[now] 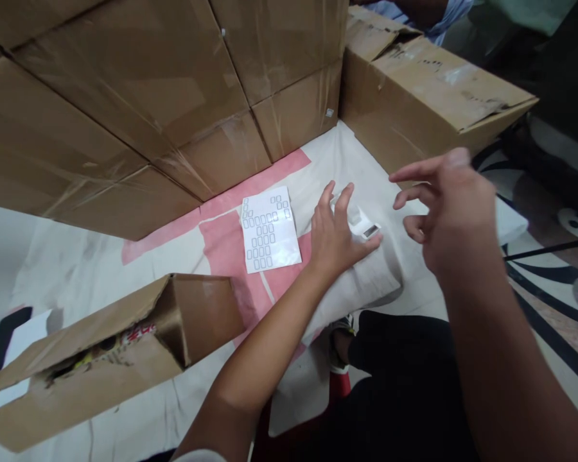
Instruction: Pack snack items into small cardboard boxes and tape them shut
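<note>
My left hand [334, 234] is open, its fingers and thumb spread beside a small white object [359, 218] with a dark rectangular window at one end. Part of that object is hidden behind the fingers, and I cannot tell whether they touch it. It lies on a pale cloth-like bundle [366, 282]. Raised to the right, my right hand [455, 212] has its fingers apart and loosely bent, with nothing visible in them. Left of my left hand, a white sheet [270, 231] printed with rows of small outlined rectangles lies on the pink and white cloth [221, 244].
Stacked cardboard cartons [139, 83] form a wall at the back left. Another carton [414, 96] stands at the back right, with a person's arm [419, 9] behind it. A partly open cardboard box [207, 314] sits at the lower left.
</note>
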### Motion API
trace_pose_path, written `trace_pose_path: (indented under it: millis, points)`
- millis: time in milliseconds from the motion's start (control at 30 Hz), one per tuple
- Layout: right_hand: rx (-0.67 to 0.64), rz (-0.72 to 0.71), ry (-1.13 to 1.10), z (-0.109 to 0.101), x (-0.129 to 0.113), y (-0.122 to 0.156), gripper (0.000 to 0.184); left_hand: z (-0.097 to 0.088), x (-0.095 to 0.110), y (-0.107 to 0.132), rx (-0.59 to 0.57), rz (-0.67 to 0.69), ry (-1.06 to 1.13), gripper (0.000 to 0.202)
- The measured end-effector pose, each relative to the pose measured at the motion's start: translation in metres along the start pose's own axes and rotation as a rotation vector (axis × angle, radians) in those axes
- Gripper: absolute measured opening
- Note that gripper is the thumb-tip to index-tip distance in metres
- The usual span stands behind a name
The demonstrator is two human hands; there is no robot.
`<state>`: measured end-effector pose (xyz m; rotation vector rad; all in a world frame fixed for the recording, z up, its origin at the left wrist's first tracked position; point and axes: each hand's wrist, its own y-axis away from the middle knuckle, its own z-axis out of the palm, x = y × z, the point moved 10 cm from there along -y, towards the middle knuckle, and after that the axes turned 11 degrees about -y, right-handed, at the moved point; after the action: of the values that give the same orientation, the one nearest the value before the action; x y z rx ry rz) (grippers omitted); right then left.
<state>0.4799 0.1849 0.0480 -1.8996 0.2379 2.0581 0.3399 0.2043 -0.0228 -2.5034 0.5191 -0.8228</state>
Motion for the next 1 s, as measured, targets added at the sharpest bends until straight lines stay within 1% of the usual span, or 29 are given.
trace_pose_path:
  millis: [67,100,133,200,233,267,333,433,533,633,700,833,1000]
  points:
    - [0.056,0.050,-0.052,-0.015,0.003,0.006,0.036,0.002,-0.002,0.000,-0.009,-0.006,0.007,0.105]
    - [0.083,0.050,-0.016,-0.022,0.004,0.008,0.033,0.003,-0.002,0.000,-0.013,-0.005,0.011,0.104]
    - [0.084,0.053,0.070,-0.027,0.006,0.010,0.029,0.004,-0.003,0.000,-0.015,-0.004,0.016,0.104]
    - [0.046,0.078,0.289,-0.030,0.016,0.010,0.023,0.005,-0.004,0.001,-0.013,0.004,0.026,0.104]
    - [0.006,0.107,0.384,-0.029,0.024,0.010,0.023,0.005,-0.003,0.001,-0.011,0.011,0.032,0.103]
    - [-0.039,0.146,0.452,-0.027,0.033,0.008,0.024,0.005,-0.003,0.001,-0.009,0.016,0.038,0.101]
    - [-0.105,0.220,0.517,-0.023,0.050,0.005,0.025,0.004,-0.003,0.001,-0.007,0.019,0.044,0.100]
    - [-0.161,0.269,0.523,-0.016,0.061,-0.002,0.027,0.001,-0.001,0.000,0.004,0.015,0.038,0.099]
    - [-0.211,0.268,0.496,-0.006,0.064,-0.006,0.027,-0.001,0.001,-0.001,-0.001,0.008,0.014,0.089]
    - [-0.264,0.265,0.501,0.003,0.067,-0.008,0.029,0.000,-0.001,-0.001,-0.031,-0.036,-0.006,0.081]
    - [-0.276,0.270,0.517,0.004,0.071,-0.008,0.030,0.001,-0.003,-0.001,-0.049,-0.063,-0.005,0.084]
    - [-0.251,0.261,0.509,0.000,0.077,-0.011,0.030,0.005,-0.006,0.000,-0.071,-0.074,0.009,0.094]
    - [-0.258,0.248,0.483,0.003,0.080,-0.014,0.030,0.007,-0.008,0.000,-0.099,-0.088,0.018,0.096]
